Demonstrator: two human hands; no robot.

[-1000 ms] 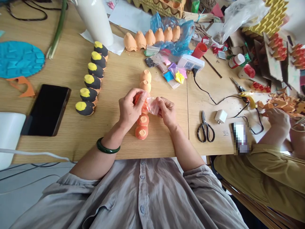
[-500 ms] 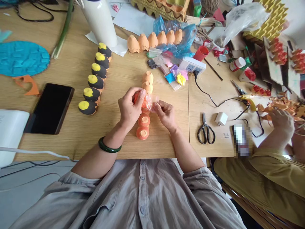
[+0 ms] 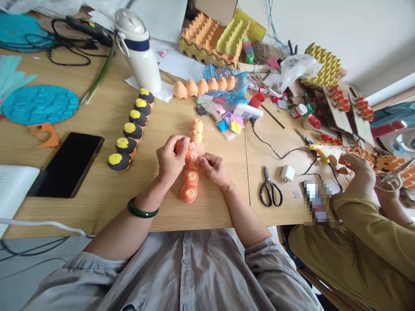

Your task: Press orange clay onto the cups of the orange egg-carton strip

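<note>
My left hand [image 3: 171, 159] is closed around a small clear plastic bag [image 3: 196, 150] with soft orange-red stuff, perhaps modelling clay, inside. The bag's right edge is pinched between the thumb and fingers of my right hand [image 3: 214, 169]. Both hands are above a strip of egg-carton cups [image 3: 189, 193] that runs away from me. Its near cups are covered in orange-red, while the far ones are bare pale orange; my hands and the bag hide the middle. To the left stands a row of carton cups [image 3: 126, 145] coated black with yellow tops.
A bare cup strip [image 3: 202, 87] lies further back, near a white bottle [image 3: 142, 56] and small colour packets [image 3: 236, 126]. Right are a power strip [image 3: 248, 112], scissors [image 3: 271, 190] and a white plug [image 3: 287, 173]. A phone [image 3: 66, 166] lies left. A co-worker's hand [image 3: 359, 170] works at far right.
The camera view has tilted up, showing more of the table's back. My hands keep nearly the same hold on the bag. The co-worker's scissors show more clearly.
</note>
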